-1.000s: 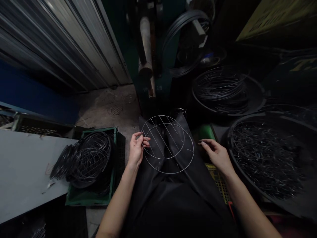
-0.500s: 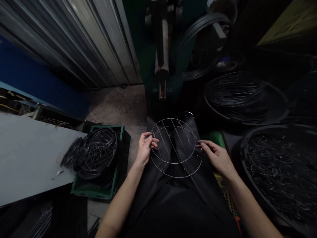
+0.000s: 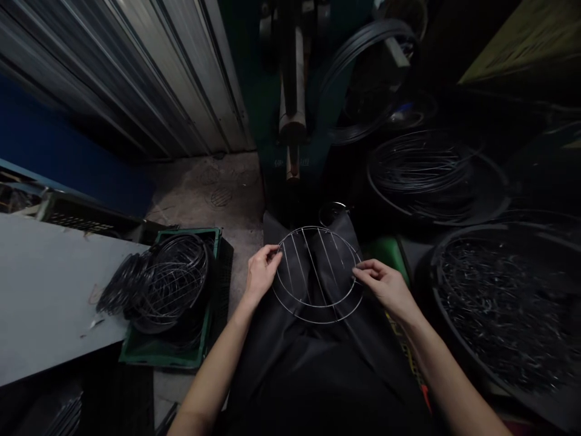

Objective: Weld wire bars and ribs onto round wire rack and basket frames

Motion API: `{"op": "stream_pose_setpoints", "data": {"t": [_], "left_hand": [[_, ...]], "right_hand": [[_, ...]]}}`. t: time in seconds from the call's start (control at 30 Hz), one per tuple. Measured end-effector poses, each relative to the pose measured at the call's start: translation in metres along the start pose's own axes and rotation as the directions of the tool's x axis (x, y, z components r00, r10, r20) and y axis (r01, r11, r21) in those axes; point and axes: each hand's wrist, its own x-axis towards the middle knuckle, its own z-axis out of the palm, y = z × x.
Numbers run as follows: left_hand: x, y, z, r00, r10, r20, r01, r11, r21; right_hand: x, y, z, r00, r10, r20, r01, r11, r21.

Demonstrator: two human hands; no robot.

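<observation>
Left hand (image 3: 260, 272) and right hand (image 3: 385, 289) pinch the rack (image 3: 313, 266) at ten and three o'clock; bars (image 3: 297, 257) on, rest unclear.

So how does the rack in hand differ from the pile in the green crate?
The rack is one piece; the pile has many. The rack is between left hand and right hand; the pile sits in the green crate. The rack shows parallel bars; the pile looks crisscrossed. Both are round wirework.

The wire rack (image 3: 315, 267) is glossy metal, the dark garment (image 3: 313, 378) matt cloth
</observation>
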Motion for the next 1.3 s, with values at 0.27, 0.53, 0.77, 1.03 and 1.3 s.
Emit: {"op": "stream_pose_setpoints", "data": {"t": [0.27, 0.53, 0.77, 1.03, 1.3], "left_hand": [[0.007, -0.006, 0.006, 0.998, 0.027, 0.062, -0.027, 1.0, -0.002], [0.013, -0.015, 0.016, 0.991, -0.135, 0.023, 0.134, 0.922, -0.363], [0.006, -0.017, 0.018, 0.98, -0.139, 0.142, 0.186, 0.892, -0.411], [0.012, -0.019, 0.02, 0.969, -0.166, 0.185, 0.233, 0.867, -0.441], [0.018, -0.022, 0.022, 0.963, -0.173, 0.204, 0.26, 0.789, -0.557]], "right_hand": [[0.002, 0.011, -0.003, 0.999, 0.028, -0.018, -0.027, 0.999, 0.044], [0.003, 0.001, 0.0, 1.0, 0.022, 0.0, -0.022, 0.998, 0.062], [-0.007, -0.002, -0.004, 1.0, -0.009, 0.01, 0.01, 0.999, -0.037], [-0.003, -0.002, -0.003, 1.0, -0.006, 0.013, 0.007, 0.993, -0.117], [0.01, -0.001, -0.001, 0.999, 0.035, 0.009, -0.035, 0.998, -0.05]]}}
